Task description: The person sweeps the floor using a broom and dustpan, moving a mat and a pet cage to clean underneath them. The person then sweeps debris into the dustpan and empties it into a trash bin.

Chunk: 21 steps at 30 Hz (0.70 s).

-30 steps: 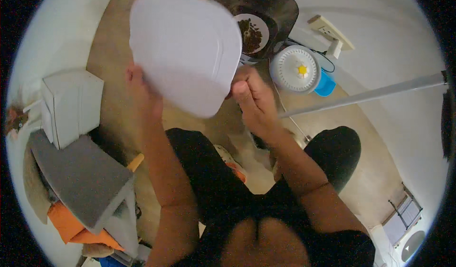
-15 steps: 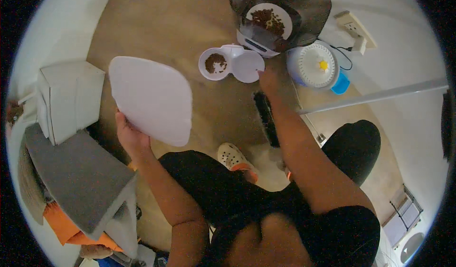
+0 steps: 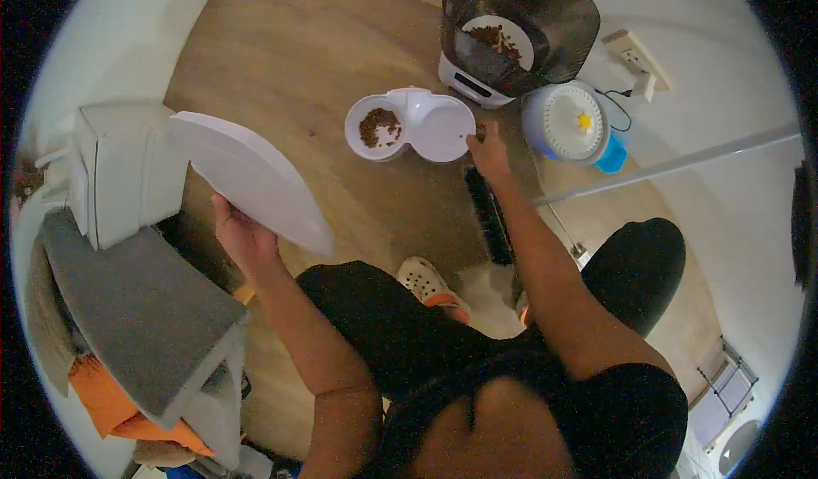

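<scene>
Between the thumb and fingers of my left hand (image 3: 247,240), a white, shallow plastic lid (image 3: 247,176) is held tilted, its edge turned partly toward me. My right hand (image 3: 489,152) pinches the right rim of a white double pet bowl (image 3: 415,97). Brown kibble (image 3: 379,128) lies in the left round of the bowl, while the right round holds only a tiny speck or two. Just beyond it stands a pet feeder (image 3: 477,89) with a smoky clear top and more kibble inside.
A white water fountain (image 3: 566,129) with a yellow flower sits by the wall outlet (image 3: 639,57). Beneath my right forearm is a black broom head (image 3: 490,215); a pale pole (image 3: 673,174) crosses at right. On the left are a white bin (image 3: 132,176) and a grey cushioned item (image 3: 141,308).
The lid in my left hand has tipped from nearly face-on to more edge-on. My right hand and the double bowl have shifted slightly away from the feeder, toward me.
</scene>
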Available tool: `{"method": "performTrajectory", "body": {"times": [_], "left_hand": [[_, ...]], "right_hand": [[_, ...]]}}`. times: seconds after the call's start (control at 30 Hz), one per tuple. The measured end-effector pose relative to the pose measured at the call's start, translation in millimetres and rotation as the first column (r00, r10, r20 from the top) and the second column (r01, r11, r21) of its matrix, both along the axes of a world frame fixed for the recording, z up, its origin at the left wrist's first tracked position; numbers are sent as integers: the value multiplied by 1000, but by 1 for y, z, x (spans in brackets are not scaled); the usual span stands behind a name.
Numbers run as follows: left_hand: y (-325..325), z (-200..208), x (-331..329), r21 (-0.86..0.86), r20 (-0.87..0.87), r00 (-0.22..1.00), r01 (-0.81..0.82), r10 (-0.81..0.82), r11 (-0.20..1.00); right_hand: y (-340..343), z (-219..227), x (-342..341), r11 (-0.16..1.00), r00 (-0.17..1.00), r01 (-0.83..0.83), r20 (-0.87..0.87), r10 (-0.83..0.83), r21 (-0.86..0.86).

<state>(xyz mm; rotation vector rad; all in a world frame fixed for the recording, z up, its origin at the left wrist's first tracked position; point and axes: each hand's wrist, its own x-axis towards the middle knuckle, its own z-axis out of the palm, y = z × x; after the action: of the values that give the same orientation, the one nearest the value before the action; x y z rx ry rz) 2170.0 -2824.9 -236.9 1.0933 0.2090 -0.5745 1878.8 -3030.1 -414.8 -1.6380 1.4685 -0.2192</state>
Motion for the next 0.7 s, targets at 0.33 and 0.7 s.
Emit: {"method": "performTrajectory", "body": {"times": [0.33,0.7], "left_hand": [[28,-4,28,-80,-14,996,-87,87,993],[-3,15,10,-123,-95,995,-16,4,992]], "right_hand": [[0,235,-57,989,950,-57,298,96,-135],[-74,401,-78,820,976,214,152,-157,-531]]}}
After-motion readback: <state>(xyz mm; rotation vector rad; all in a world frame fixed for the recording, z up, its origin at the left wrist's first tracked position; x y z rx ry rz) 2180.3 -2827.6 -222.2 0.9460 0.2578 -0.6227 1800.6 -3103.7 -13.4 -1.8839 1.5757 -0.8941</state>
